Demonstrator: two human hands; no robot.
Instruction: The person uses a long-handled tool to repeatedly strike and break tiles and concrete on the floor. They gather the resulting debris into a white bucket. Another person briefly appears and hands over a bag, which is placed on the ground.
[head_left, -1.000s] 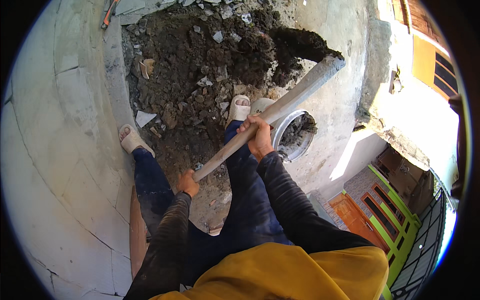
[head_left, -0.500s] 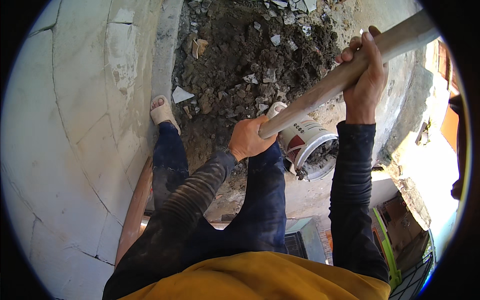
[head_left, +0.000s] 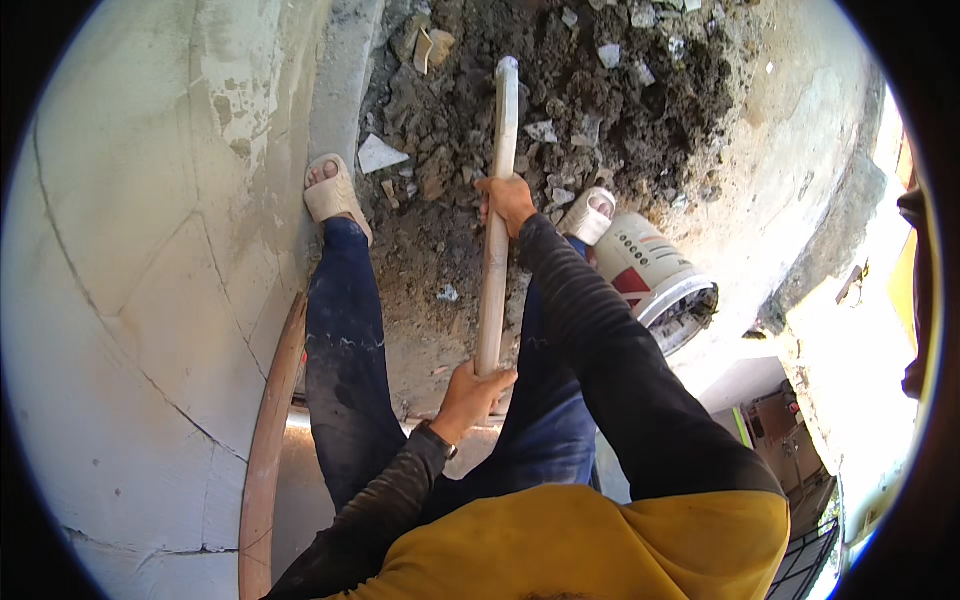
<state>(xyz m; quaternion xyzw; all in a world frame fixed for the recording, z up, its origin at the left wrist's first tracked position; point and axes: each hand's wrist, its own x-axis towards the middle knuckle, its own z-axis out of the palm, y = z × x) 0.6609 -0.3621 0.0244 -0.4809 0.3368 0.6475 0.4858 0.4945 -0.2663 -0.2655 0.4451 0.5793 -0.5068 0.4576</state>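
Both hands clamp the long wooden handle [head_left: 495, 220]: right hand [head_left: 507, 200] ahead, left hand [head_left: 472, 392] at the butt. Tool head is hidden in the rubble pile [head_left: 560, 90] beyond the grip; a glancing strike risks hitting the sandalled foot [head_left: 590, 215] or white bucket [head_left: 655, 275] just right of it.

Hard daylight from the right burns out the ground beyond the bucket [head_left: 655, 280] to glaring white; the rubble pile [head_left: 600, 100] and pale wall [head_left: 130, 250] sit in soft, even shade; focus holds centrally, while fisheye bending curves edges into a black rim.

Cracked pale wall [head_left: 130, 250], sunlit rubble [head_left: 620, 100]
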